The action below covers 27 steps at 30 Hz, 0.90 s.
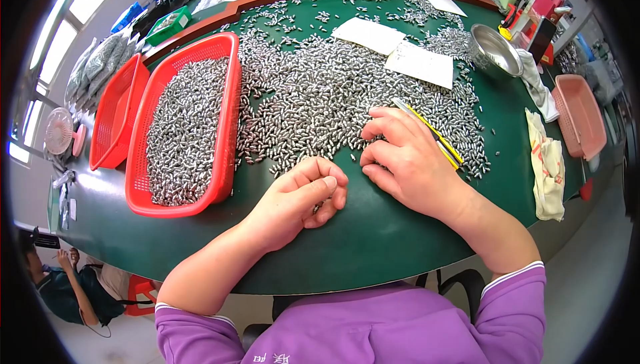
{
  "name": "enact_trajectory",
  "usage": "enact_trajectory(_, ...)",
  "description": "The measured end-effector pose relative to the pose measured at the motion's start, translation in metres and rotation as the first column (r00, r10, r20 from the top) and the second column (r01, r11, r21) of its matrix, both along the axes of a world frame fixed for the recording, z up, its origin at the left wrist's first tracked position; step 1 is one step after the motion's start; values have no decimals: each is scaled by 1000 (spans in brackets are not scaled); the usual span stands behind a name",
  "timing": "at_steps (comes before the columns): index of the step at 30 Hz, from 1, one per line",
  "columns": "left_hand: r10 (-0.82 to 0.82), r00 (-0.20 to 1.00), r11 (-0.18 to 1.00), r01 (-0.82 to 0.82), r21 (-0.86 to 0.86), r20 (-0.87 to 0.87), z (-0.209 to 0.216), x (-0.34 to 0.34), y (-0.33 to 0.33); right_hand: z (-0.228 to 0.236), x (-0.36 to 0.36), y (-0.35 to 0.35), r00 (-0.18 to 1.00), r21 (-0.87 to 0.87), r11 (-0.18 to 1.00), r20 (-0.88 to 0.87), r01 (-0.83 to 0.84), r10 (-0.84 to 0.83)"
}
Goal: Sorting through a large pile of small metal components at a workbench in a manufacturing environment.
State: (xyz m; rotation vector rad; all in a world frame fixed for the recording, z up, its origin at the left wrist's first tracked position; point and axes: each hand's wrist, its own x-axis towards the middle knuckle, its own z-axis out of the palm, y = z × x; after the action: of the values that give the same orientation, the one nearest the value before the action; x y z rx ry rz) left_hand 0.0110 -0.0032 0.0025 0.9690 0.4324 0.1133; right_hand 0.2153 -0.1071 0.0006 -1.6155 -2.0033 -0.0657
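A wide heap of small, shiny, spindle-shaped metal pieces [307, 91] covers the middle of the green table [287, 257]. At its near edge my left hand [293, 197] is curled, palm turned inward, and a bit of grey metal shows between its fingers. To its right my right hand [413, 164] rests palm down with bent, parted fingers at the heap's edge; nothing shows in them. Along its outer side lies a slim yellow and black tool [437, 137] with a pale tip; I cannot tell whether the hand touches it. More metal pieces fill a red plastic basket [237, 117] at left.
Two white paper sheets [420, 63] lie on the heap. A steel bowl [497, 51] sits at far right, near a pale cloth [547, 171] and a pink basket [580, 114]. Another red basket [113, 117] stands at left. A seated person [73, 291] is at lower left.
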Motion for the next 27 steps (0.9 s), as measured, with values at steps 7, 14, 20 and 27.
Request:
enact_trajectory(7, -59, 997, 997, 62, 53, -53, 3, 1, -4, 8, -5, 2, 860, 95, 978, -465, -188, 211)
enact_trajectory(14, -69, 997, 997, 70, 18, -23, 2, -1, -2, 7, -5, 1, 817, -35, 970, -546, -241, 184)
enact_trajectory(20, -95, 995, 995, 95, -30, -4, 2, -1, -1, 7, -5, 0, 821, -20, 967, -533, -255, 205)
enact_trajectory(27, -77, 994, 995, 83, 64, -83, 3, 0, -2, 9, -8, -1, 877, 79, 973, -423, -215, 228)
